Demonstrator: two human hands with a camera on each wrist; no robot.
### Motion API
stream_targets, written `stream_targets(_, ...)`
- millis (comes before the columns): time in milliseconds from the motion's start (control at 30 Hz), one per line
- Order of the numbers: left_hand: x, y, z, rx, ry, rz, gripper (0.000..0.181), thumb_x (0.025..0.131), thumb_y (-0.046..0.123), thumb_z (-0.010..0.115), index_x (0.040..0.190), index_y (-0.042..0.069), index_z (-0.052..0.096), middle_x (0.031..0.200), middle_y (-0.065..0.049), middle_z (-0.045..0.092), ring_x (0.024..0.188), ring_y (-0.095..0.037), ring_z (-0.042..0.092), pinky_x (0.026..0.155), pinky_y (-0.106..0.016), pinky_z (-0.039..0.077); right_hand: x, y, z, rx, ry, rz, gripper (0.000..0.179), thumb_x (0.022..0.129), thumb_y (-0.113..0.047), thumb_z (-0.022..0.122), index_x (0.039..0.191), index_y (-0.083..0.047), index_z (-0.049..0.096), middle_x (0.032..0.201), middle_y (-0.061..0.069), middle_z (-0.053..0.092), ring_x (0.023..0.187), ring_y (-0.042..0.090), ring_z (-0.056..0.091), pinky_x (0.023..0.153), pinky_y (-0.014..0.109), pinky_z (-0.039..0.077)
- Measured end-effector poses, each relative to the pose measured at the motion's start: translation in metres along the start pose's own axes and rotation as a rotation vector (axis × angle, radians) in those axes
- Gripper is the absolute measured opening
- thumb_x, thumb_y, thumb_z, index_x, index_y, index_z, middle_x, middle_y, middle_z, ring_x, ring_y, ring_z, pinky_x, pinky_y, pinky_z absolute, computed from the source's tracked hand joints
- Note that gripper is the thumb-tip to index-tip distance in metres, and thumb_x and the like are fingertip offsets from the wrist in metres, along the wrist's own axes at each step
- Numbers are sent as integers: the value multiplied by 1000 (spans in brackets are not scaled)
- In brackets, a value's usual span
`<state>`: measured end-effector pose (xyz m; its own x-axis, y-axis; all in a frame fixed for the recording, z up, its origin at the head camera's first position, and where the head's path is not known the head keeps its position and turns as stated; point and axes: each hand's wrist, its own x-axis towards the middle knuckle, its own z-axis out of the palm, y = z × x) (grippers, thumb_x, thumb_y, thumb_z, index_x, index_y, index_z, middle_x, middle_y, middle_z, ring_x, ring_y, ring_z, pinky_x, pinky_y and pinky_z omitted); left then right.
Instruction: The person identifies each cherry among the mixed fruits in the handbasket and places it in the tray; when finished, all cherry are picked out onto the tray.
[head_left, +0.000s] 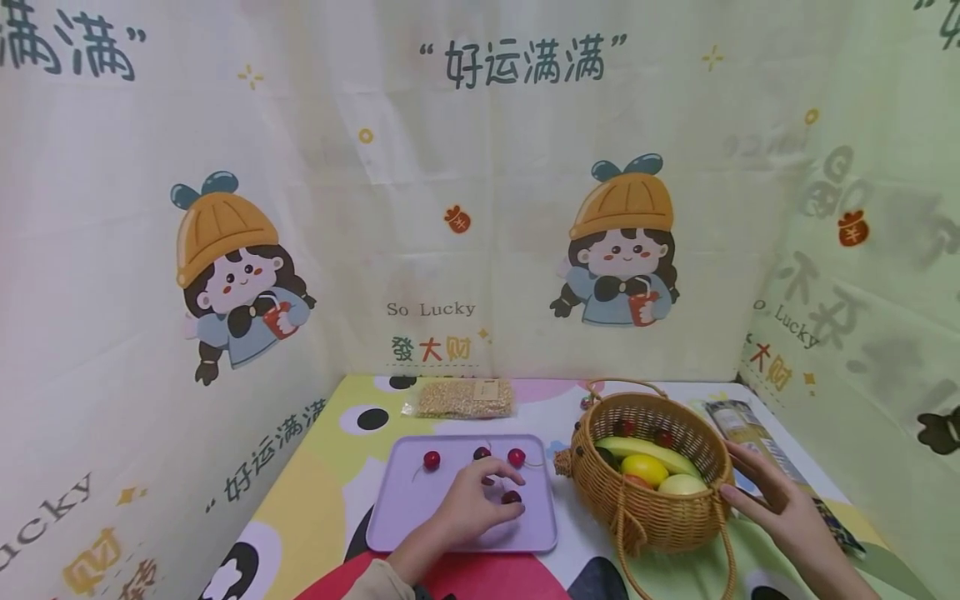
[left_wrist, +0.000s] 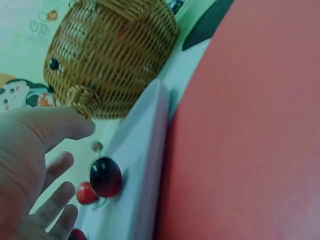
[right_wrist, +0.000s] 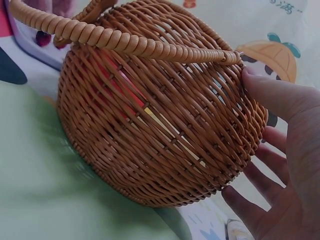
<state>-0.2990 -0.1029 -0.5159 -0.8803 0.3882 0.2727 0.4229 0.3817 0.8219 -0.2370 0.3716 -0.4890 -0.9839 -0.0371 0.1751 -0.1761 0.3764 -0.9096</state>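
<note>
Several cherries with thin stems lie on a lilac tray (head_left: 397,533). My left hand (head_left: 468,504) hovers over it, thumb and fingers spread around the nearest dark cherry (head_left: 512,497). In the left wrist view a gap shows between the fingertips and that cherry (left_wrist: 106,177), and a redder cherry (left_wrist: 87,193) is just behind it. My right hand (head_left: 783,508) rests against the right side of a wicker basket (head_left: 667,529). Its thumb lies at the rim by the handle's end, and the other fingers touch the woven wall (right_wrist: 165,125).
In the basket are a banana (head_left: 678,457), a yellow lemon-like fruit (head_left: 645,470), a pale round fruit (head_left: 681,484) and dark red cherries (head_left: 663,437). Behind the tray lies a bag of grains (head_left: 457,398). A printed packet (head_left: 765,450) is right of the basket. Cloth walls surround the table.
</note>
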Motion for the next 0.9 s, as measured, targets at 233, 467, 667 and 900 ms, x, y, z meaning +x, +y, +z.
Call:
stream_targets(233, 11, 36, 8, -12, -1, 75, 19, 94, 26, 89, 112, 28, 82, 116, 12, 80, 116, -7, 67, 102, -39, 58, 1, -1, 0, -60, 4, 72, 71, 116, -31, 62, 178, -23, 28, 173, -10, 38, 135, -24, 36, 94, 15, 55)
stream_targets(467, 33, 83, 22, -62, -27, 206, 18, 99, 21, 84, 117, 21, 82, 116, 8, 79, 117, -20, 73, 101, -34, 60, 0, -3, 2, -55, 1, 86, 72, 115, -34, 63, 178, -24, 28, 176, -4, 36, 134, -24, 36, 94, 17, 56)
stream_targets(667, 59, 117, 37, -89, -64, 258, 14, 101, 21, 82, 115, 22, 82, 115, 7, 78, 110, -15, 71, 96, -38, 63, 1, -3, 2, -57, -3, 93, 73, 115, -34, 63, 178, -25, 28, 179, 2, 34, 136, -22, 38, 93, 18, 57)
stream_targets(900, 96, 138, 52, -37, -146, 249, 16, 103, 24, 79, 118, 21, 83, 116, 6, 79, 103, 3, 66, 93, -22, 59, 1, 0, 0, -56, -7, 121, 74, 115, -36, 63, 179, -25, 26, 181, 6, 31, 144, -13, 37, 93, 18, 58)
